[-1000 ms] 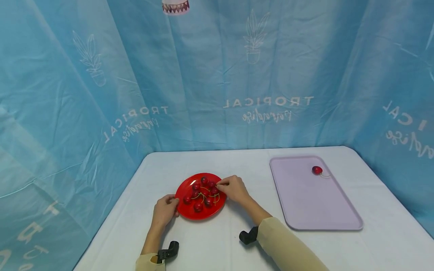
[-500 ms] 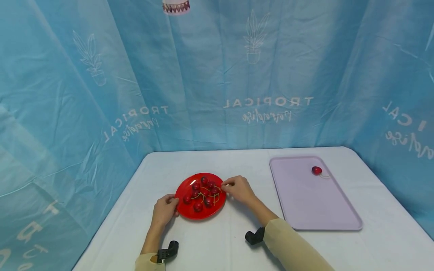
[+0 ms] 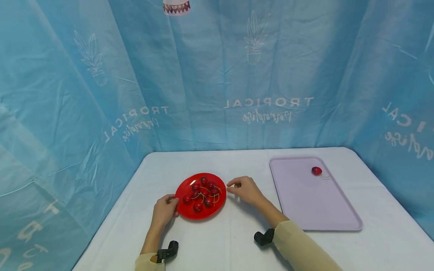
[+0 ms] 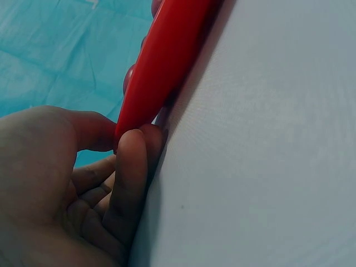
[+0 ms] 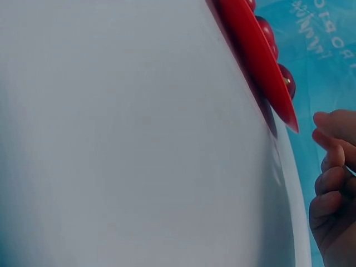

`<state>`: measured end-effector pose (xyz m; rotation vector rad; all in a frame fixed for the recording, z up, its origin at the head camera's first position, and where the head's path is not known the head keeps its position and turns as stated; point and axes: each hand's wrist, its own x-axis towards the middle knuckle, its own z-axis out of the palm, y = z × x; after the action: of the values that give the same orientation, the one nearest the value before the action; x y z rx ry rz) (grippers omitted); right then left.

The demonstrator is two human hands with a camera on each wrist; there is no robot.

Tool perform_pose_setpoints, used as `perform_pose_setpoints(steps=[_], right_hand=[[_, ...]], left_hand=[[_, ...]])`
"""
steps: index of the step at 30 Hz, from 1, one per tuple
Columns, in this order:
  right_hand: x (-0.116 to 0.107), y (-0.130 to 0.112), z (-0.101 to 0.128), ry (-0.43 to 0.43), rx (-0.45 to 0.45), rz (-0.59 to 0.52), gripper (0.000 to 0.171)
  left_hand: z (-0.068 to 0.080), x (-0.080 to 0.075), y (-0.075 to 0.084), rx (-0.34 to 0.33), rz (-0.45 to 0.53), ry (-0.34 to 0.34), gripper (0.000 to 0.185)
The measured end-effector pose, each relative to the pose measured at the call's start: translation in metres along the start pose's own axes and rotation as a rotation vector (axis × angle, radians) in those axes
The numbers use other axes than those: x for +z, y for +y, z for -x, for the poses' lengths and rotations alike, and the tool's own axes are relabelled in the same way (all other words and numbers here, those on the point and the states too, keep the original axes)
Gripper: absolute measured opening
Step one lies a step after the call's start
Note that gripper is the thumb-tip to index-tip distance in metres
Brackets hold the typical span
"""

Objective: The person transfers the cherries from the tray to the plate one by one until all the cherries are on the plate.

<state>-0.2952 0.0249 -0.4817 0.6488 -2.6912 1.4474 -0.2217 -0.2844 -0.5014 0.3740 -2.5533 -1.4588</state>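
Note:
Several dark red cherries (image 3: 198, 207) with green stems lie on a round red plate (image 3: 184, 188) in the head view. My left hand (image 3: 164, 210) pinches the plate's left rim; the left wrist view shows the thumb (image 4: 97, 129) on top and fingers underneath. Just off the right rim is my right hand (image 3: 245, 189), its fingers loosely bent and nothing between them. In the right wrist view, a narrow gap separates its thumb and index tips, and the plate edge (image 5: 272, 83) is apart from them.
To the right lies a pale purple rectangular tray (image 3: 315, 207), with one stemmed cherry (image 3: 317, 171) near its far right corner. A white table (image 3: 217, 244) carries everything. Blue printed curtains (image 3: 203, 75) hang behind and at both sides.
My right hand has let go of a cherry stem at the plate's right side and drawn back to the right, off the plate. My left hand has stayed on the rim.

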Motion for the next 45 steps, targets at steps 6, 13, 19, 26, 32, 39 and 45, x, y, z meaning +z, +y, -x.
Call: perform_pose_setpoints(steps=[6,13,19,26,32,39,45], right_hand=[[-0.010,0.002,0.005,0.005,-0.005,0.029,0.013],[-0.018,0.009,0.016,0.030,0.026,0.047,0.014],[-0.024,0.012,0.023,0.052,0.003,0.038,0.013],[-0.041,0.014,0.029,0.060,-0.024,0.058,0.014],[-0.063,0.016,0.037,0.067,-0.045,0.077,0.016],[-0.083,0.025,0.040,0.092,-0.060,0.110,0.016],[-0.097,0.035,0.045,0.122,-0.027,0.117,0.015]], left_hand=[[0.003,-0.005,-0.001,-0.011,-0.007,0.001,0.036],[0.007,-0.007,-0.003,-0.017,-0.009,-0.007,0.037],[0.011,-0.007,-0.003,-0.016,-0.015,-0.002,0.037],[0.009,-0.007,-0.001,-0.017,-0.008,-0.003,0.037],[0.010,-0.007,0.002,-0.018,-0.004,-0.007,0.037],[0.006,-0.005,0.001,-0.022,-0.002,-0.008,0.037],[0.004,-0.003,0.003,-0.012,0.005,-0.015,0.038]])
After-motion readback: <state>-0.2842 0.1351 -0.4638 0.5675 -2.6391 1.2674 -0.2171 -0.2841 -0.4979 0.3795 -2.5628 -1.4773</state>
